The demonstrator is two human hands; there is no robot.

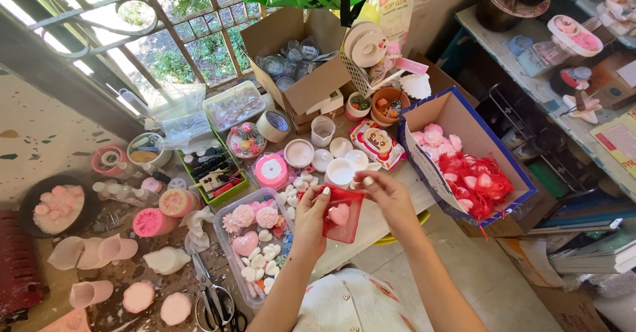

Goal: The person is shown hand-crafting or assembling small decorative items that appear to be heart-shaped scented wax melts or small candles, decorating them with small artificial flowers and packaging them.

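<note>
— What are the two hands doing, there at lower centre of the frame?

— Both hold a small red see-through mesh pouch above the table edge. The left hand pinches the pouch's left upper corner between thumb and fingers; the right hand grips the right upper corner the same way, fingers closed on the fabric.

— Anything inside it?

— A pale pink heart-shaped piece shows through the mesh, near the middle of the pouch.

— And around the hands?

— Just left of the left hand lies a clear rectangular plastic tray filled with pink flower shapes, a pink heart and small white pieces. Below that, at the bottom edge, lie scissors with black handles. To the right of centre stands an open cardboard box with a blue rim, holding more red pouches and pink flower pieces. Just above the hands stand several round white cups and a roll of pink ribbon.
</note>
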